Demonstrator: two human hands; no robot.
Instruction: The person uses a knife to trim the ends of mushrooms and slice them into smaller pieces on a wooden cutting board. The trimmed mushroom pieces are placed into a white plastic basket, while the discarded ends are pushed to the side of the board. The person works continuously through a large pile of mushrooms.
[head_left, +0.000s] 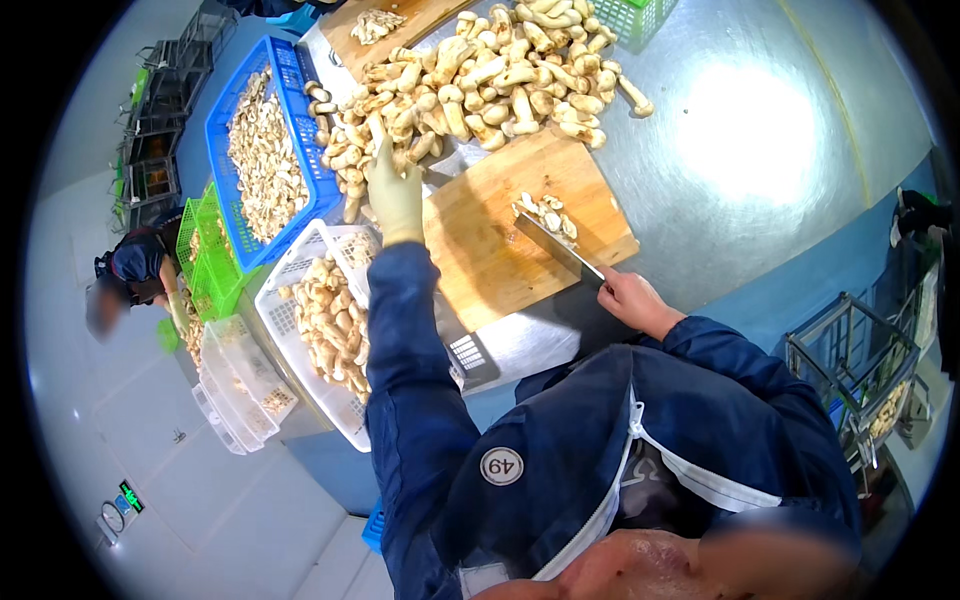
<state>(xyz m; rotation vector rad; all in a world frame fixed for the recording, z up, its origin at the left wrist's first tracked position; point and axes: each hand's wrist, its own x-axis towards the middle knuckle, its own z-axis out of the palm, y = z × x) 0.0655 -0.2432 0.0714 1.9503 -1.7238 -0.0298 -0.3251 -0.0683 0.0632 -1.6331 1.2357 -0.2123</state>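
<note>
My right hand (636, 300) is bare and closed around the handle of a wide-bladed kitchen knife (561, 250). The blade lies at a slant over a wooden cutting board (487, 247), its edge beside a small heap of mushroom slices (551, 214). In a pale rubber glove, my left hand (396, 196) reaches to the near left edge of a large pile of thick-stemmed mushrooms (480, 75). Its fingertips meet a pale mushroom (376, 129); whether they grip it is hidden by the hand.
Left of the board stands a white plastic basket (281, 319) of whole mushrooms. Beyond it is a blue crate (324, 161) of slices. Another cutting board (337, 37) lies behind the pile on the steel table (675, 180). A co-worker (139, 266) bends over green baskets (214, 274) at far left.
</note>
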